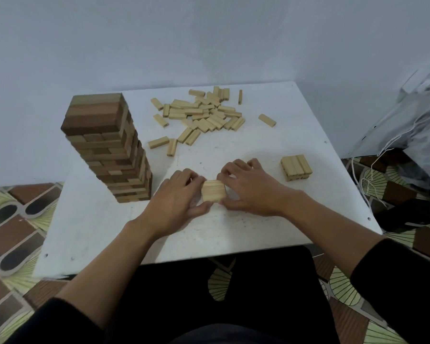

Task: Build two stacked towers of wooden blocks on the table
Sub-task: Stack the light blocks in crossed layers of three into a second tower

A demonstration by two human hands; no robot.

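- Squeezing a flat square layer of pale wooden blocks (213, 191) between them, both hands work near the middle of the white table (258, 232).
- The left hand (178, 194) grips it from 9 o'clock with fingers curled on that edge. The right hand (248, 189) pinches it from 3 o'clock, equally close.
- The layer's seams are too faint to show its long axis.
- From the layer, the tall brown block tower (104, 145) stands at 9 o'clock and the scattered pile of pale blocks (204, 115) lies at 12.
- The low pale block stack (296, 167) sits at 2 o'clock, well apart and nearer the right hand. The layer probably goes there.
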